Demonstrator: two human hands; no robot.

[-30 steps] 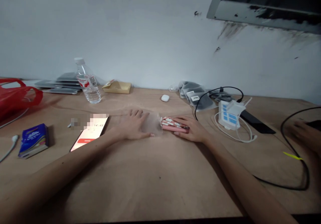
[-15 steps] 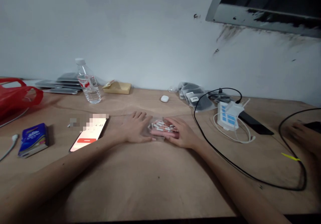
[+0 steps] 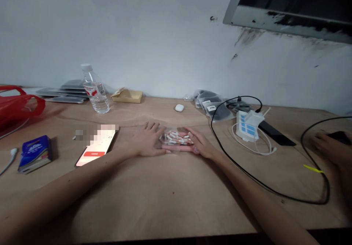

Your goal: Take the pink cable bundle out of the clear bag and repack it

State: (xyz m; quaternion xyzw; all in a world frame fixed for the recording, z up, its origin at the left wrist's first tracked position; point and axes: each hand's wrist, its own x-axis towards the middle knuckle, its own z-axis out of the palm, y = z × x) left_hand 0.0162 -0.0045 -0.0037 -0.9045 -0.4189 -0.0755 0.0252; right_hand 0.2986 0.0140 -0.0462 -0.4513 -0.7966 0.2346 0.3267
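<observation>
A clear plastic bag (image 3: 178,138) lies flat on the table between my hands. Inside are several short pink-and-white pieces, too small to name exactly, and a longer pink stick (image 3: 177,148) runs along the near side. My left hand (image 3: 150,139) rests palm down on the bag's left end, fingers spread, thumb by the stick's left end. At the right end, my right hand (image 3: 202,142) touches the bag's edge with fingers stretched out and the thumb side near the stick's tip.
Left are a lit phone (image 3: 99,146), a blue tissue pack (image 3: 35,153), a water bottle (image 3: 96,91) and a red bag (image 3: 16,106). Behind lie a cardboard tray (image 3: 128,96) and white case (image 3: 179,107). Right are a power strip (image 3: 246,127), black cable (image 3: 247,184) and another person's hand (image 3: 331,148).
My right hand has drawn back to the right off the bag, so more of the pink-and-white pieces show. My left hand has stayed nearly in place. The view has shifted slightly.
</observation>
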